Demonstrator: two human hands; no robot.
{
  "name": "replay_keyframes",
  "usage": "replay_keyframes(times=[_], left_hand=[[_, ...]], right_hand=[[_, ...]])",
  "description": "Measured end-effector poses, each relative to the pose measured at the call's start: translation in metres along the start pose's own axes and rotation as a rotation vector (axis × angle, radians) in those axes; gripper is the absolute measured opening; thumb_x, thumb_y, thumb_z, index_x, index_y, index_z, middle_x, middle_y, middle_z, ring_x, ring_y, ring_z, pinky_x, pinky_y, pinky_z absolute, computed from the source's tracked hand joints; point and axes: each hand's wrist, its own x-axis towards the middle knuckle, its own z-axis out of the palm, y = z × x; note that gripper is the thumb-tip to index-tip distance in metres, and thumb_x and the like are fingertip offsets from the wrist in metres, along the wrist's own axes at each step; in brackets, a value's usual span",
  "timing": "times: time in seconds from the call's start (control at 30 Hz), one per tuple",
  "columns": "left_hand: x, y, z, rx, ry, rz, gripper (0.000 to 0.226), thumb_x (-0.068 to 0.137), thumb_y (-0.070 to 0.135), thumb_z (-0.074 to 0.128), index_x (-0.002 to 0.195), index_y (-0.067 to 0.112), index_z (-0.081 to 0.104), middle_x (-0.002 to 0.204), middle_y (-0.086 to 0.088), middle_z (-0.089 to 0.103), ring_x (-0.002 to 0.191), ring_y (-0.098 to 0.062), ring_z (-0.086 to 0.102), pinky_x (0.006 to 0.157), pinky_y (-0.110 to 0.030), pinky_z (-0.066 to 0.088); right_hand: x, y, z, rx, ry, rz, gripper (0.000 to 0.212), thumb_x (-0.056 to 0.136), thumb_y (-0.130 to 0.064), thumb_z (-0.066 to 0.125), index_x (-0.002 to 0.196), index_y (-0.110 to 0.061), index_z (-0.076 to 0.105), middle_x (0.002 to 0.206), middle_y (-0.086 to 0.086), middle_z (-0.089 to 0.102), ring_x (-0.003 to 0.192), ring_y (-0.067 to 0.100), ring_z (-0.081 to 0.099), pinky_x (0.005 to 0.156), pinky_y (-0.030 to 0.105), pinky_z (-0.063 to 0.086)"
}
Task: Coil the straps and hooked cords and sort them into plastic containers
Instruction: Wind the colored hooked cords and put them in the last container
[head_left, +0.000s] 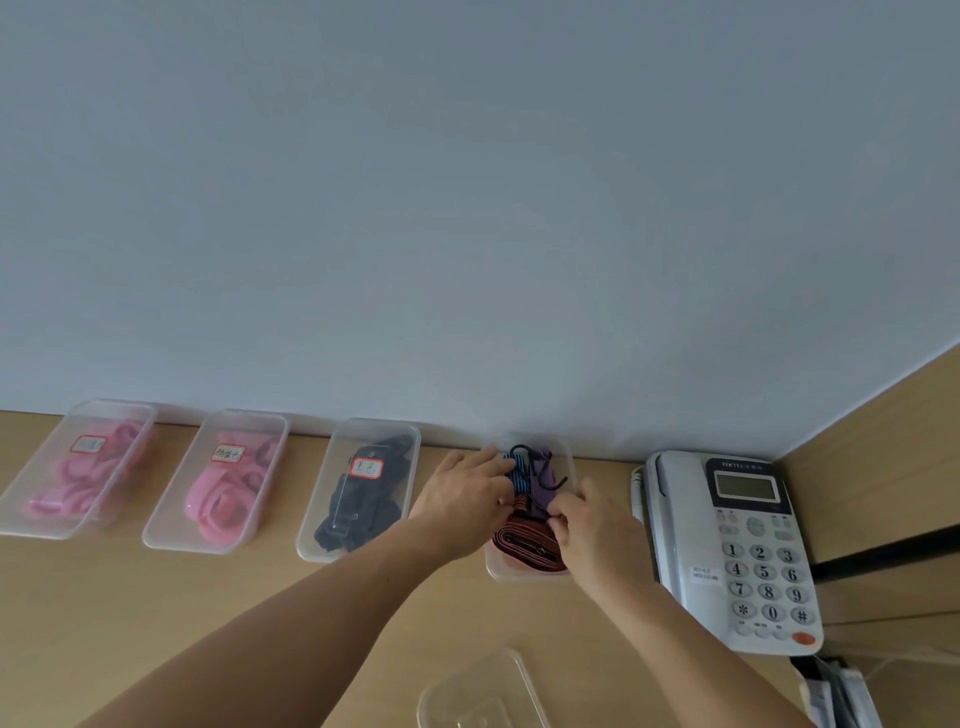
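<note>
Along the wall-side desk (156, 597), three labelled containers (218, 480) already hold coiled straps; the left grip (462, 499) presses flat-fingered and the right grip (597, 525) pinches the hooked cords (524, 540) inside the fourth container (519, 574), whose clear lid (483, 691) likely remains to fit.

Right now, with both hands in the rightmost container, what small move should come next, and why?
Probably let go of the hooked cords and reach for the loose lid. The left hand and right hand are on cords already lying inside the open container, and the black-strap container beside it looks lidded.
</note>
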Motion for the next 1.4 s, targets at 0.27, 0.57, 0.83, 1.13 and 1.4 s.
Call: replay_keyframes(times=[0.27, 0.57, 0.83, 1.13, 1.4], left_hand=[[-0.013, 0.003, 0.001, 0.011, 0.108, 0.096, 0.029, 0.097, 0.025, 0.049, 0.117, 0.019, 0.069, 0.145, 0.0, 0.053, 0.144, -0.024, 0.035, 0.115, -0.039, 0.029], [-0.012, 0.007, 0.002, 0.109, -0.005, 0.026, 0.039, 0.1, 0.033, 0.036, 0.131, 0.024, 0.057, 0.157, 0.003, 0.032, 0.152, -0.021, 0.01, 0.12, -0.039, 0.013], [-0.076, 0.038, 0.013, -0.099, 0.069, -0.186, 0.059, 0.098, 0.041, 0.039, 0.154, 0.029, 0.022, 0.164, 0.008, 0.015, 0.152, -0.011, -0.001, 0.121, -0.031, 0.007], [-0.107, 0.058, -0.014, -0.112, 0.028, -0.19, 0.059, 0.098, 0.036, 0.046, 0.153, 0.022, 0.028, 0.162, 0.002, 0.022, 0.151, -0.018, 0.008, 0.123, -0.042, 0.016], [-0.198, 0.061, 0.027, -0.194, -0.155, -0.255, 0.058, 0.099, 0.035, 0.047, 0.152, 0.022, 0.029, 0.164, 0.001, 0.015, 0.152, -0.018, 0.004, 0.121, -0.044, 0.019]], right_hand=[[-0.014, 0.002, 0.001, 0.054, 0.164, -0.074, 0.013, 0.072, -0.016, 0.082, 0.08, -0.019, 0.073, 0.084, -0.001, 0.061, 0.07, 0.023, 0.061, 0.05, 0.029, 0.049], [-0.028, 0.0, -0.012, 0.141, 0.17, -0.03, 0.012, 0.082, -0.019, 0.075, 0.094, -0.015, 0.074, 0.11, 0.004, 0.063, 0.099, 0.027, 0.06, 0.084, 0.039, 0.054], [-0.081, -0.003, -0.015, 0.179, 0.039, -0.055, 0.052, 0.093, -0.039, 0.06, 0.138, -0.014, 0.051, 0.136, 0.001, 0.05, 0.123, 0.022, 0.048, 0.103, 0.035, 0.042], [-0.105, -0.029, -0.034, 0.198, -0.02, -0.088, 0.047, 0.097, -0.042, 0.049, 0.137, -0.017, 0.05, 0.137, -0.001, 0.047, 0.126, 0.019, 0.041, 0.104, 0.034, 0.039], [-0.188, -0.07, 0.003, 0.023, -0.331, 0.21, 0.075, 0.077, -0.069, 0.049, 0.141, -0.031, 0.038, 0.125, -0.001, 0.051, 0.116, 0.023, 0.047, 0.089, 0.037, 0.044]])
